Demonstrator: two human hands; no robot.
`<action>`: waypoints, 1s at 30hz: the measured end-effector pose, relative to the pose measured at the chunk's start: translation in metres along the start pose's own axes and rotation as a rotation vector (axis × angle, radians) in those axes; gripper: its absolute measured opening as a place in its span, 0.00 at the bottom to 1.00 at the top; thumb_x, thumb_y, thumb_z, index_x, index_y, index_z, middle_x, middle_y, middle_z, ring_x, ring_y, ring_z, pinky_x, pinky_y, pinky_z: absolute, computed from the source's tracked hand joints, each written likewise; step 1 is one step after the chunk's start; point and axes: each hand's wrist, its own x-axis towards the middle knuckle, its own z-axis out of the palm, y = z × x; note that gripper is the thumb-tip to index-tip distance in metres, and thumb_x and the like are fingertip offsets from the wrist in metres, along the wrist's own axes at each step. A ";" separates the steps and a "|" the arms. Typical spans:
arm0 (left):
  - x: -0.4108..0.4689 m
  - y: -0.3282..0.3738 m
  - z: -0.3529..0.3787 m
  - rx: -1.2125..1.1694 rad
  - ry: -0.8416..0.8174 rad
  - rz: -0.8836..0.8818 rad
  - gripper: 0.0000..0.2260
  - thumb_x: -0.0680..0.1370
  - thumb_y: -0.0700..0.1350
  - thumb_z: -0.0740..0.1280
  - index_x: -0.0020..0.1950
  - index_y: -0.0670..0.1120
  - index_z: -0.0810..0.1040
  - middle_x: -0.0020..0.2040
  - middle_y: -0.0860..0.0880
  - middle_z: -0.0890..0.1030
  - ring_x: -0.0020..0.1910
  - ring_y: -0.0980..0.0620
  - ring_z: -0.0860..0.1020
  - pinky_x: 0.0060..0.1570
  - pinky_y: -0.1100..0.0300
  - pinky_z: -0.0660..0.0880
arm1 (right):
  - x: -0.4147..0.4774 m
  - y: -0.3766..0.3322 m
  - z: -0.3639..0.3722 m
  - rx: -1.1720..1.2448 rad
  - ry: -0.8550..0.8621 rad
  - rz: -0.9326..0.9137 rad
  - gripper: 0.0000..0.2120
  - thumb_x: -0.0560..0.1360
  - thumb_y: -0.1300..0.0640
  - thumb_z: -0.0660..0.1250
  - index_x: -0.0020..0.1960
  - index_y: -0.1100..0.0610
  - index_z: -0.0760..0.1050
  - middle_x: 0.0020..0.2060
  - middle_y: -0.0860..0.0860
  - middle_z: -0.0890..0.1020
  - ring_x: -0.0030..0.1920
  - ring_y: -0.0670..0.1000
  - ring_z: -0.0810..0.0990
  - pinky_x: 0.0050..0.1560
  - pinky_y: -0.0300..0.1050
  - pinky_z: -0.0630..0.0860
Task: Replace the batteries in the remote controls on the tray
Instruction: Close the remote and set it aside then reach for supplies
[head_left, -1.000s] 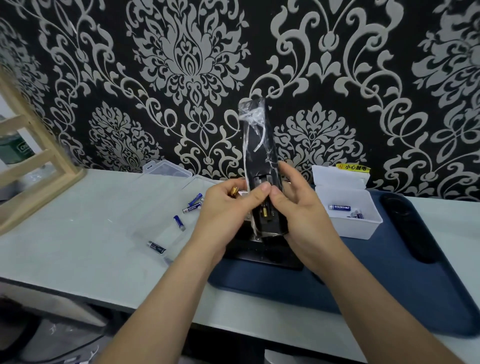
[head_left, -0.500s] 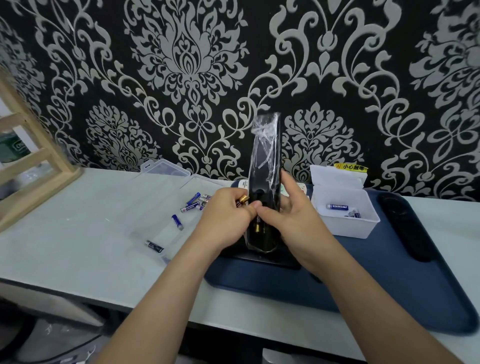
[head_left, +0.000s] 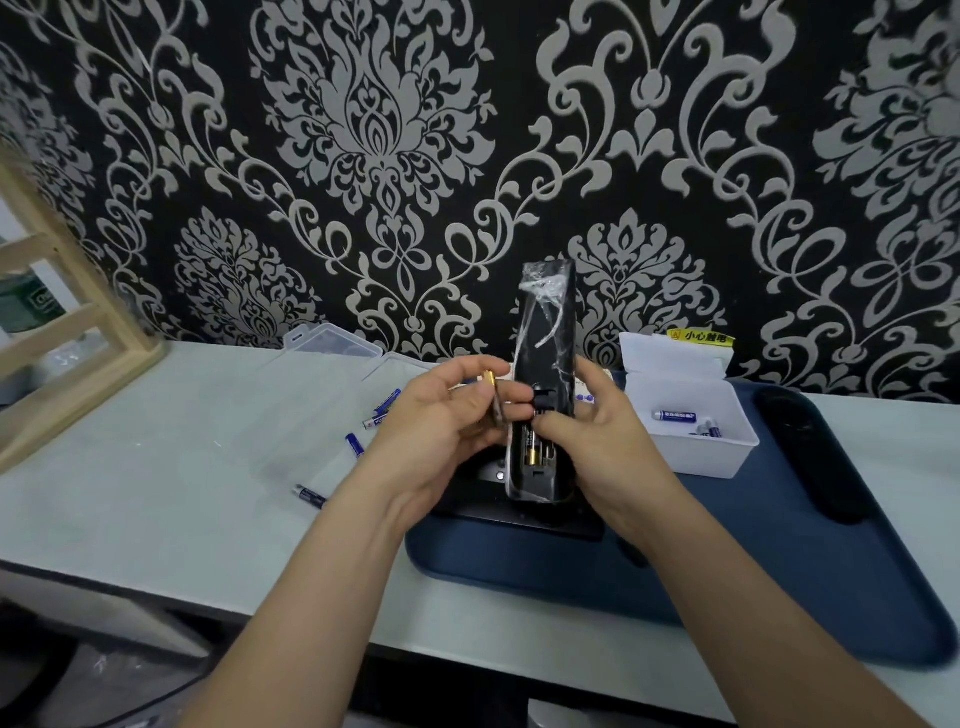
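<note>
Right hand (head_left: 608, 439) holds remote (head_left: 549, 332) upright; left hand (head_left: 431, 434) pinches battery (head_left: 491, 384) — gold-tipped.

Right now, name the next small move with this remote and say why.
Probably pull the seated battery out of the remote, which the right hand holds upright with its compartment open. The left hand pinches a loose battery of the same gold-and-black look, so removal seems half done.
</note>
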 end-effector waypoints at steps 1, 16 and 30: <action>-0.001 0.000 0.002 -0.014 -0.004 0.011 0.08 0.82 0.37 0.58 0.51 0.46 0.75 0.46 0.47 0.85 0.45 0.52 0.83 0.47 0.61 0.76 | 0.000 -0.001 -0.001 0.026 0.007 0.003 0.23 0.76 0.73 0.62 0.61 0.49 0.74 0.50 0.57 0.85 0.48 0.52 0.84 0.48 0.45 0.80; -0.003 -0.009 0.028 0.352 0.227 0.454 0.11 0.68 0.34 0.76 0.40 0.50 0.82 0.34 0.55 0.83 0.35 0.60 0.80 0.40 0.68 0.76 | -0.001 -0.009 0.001 0.428 0.001 0.091 0.13 0.84 0.59 0.55 0.49 0.50 0.77 0.45 0.49 0.87 0.49 0.48 0.85 0.52 0.45 0.80; 0.004 -0.028 0.026 1.074 0.272 0.912 0.09 0.74 0.48 0.71 0.52 0.48 0.85 0.45 0.49 0.77 0.44 0.48 0.73 0.44 0.56 0.72 | -0.004 -0.009 -0.002 0.465 0.073 0.086 0.15 0.85 0.59 0.54 0.49 0.47 0.76 0.44 0.48 0.87 0.45 0.47 0.86 0.41 0.40 0.81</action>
